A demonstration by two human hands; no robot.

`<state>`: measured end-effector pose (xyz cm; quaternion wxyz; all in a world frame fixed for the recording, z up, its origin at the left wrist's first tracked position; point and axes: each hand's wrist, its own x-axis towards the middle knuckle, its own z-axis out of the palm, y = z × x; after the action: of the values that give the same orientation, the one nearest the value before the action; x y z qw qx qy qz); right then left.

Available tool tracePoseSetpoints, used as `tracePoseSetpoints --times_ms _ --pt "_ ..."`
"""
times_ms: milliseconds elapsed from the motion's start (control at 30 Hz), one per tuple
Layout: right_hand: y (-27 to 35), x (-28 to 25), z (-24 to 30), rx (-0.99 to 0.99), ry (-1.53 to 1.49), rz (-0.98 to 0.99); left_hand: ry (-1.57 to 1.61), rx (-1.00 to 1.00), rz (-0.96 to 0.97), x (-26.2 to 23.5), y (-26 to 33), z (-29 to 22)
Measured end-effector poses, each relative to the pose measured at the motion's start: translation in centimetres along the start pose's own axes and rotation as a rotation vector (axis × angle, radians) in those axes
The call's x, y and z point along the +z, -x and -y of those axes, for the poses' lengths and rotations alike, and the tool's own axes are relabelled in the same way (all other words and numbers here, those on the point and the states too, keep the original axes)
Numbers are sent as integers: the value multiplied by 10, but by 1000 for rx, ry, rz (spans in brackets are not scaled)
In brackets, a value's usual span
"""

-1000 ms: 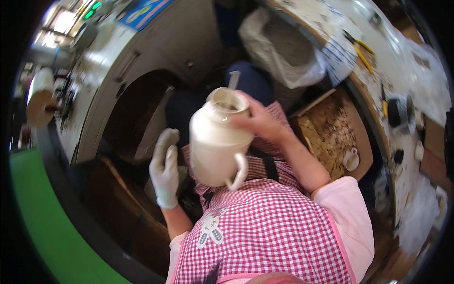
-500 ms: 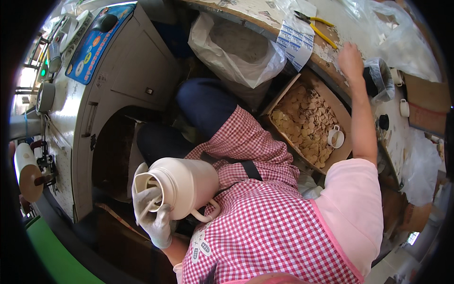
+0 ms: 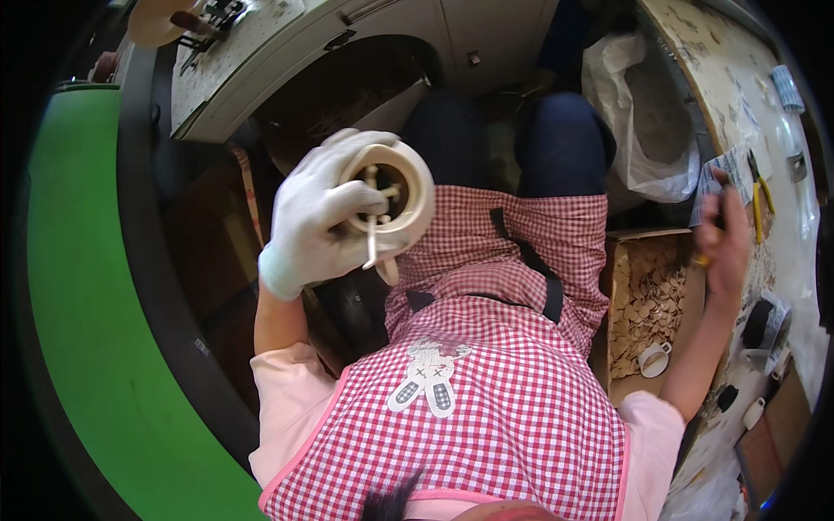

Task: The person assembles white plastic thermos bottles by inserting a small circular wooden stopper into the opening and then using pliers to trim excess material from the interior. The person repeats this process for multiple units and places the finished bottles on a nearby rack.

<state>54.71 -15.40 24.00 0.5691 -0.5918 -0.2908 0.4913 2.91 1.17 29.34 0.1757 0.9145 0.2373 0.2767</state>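
Note:
My left hand [image 3: 317, 208], in a white glove, is closed on the rim of a cream plastic jug [image 3: 419, 195] above my lap. The jug's round mouth faces up, and the fingers reach into it. Thin cream plastic prongs [image 3: 372, 239] show in and below the opening; whether they belong to the jug is unclear. Bare, my right hand [image 3: 728, 239] is over the edge of the right-hand bench, its fingers curled and blurred. A dark tip and a yellow bit show by the fingers, too smeared to name. Beside it lie yellow-handled pliers [image 3: 759, 204].
A cardboard box [image 3: 621, 386] of flat tan discs stands right of my lap, with a small cream ring-shaped piece [image 3: 654, 359] in it. Behind it is a bin with a white plastic liner [image 3: 608, 65]. A grey cabinet [image 3: 512, 35] stands ahead; a green surface [image 3: 78, 260] lies left.
The view has swung left. The jug has come up from lying tilted toward the left to mouth up. My right hand has drawn back from the bench, with a dark tip and yellow bit showing.

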Motion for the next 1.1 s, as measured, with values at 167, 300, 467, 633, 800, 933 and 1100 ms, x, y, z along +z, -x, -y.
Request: tracePoseSetpoints --times_ms 167,300,467,633,800,933,1100 --pt "9 228 -1 -986 1035 572 173 48 134 21 -1 5" --pt "4 274 3 -1175 1275 674 180 52 214 23 6 5" --pt "-1 286 -20 -1017 1465 658 78 51 90 45 8 -5" --pt "-22 298 -45 -403 1359 845 -107 -80 31 92 9 -15" --pt "-16 278 -34 -404 1199 917 -164 -35 -35 90 41 -12" --pt "-7 267 -24 367 899 1061 -177 -20 -52 96 60 -12" --pt "-9 267 -46 600 922 1241 -210 77 -17 110 64 -19"
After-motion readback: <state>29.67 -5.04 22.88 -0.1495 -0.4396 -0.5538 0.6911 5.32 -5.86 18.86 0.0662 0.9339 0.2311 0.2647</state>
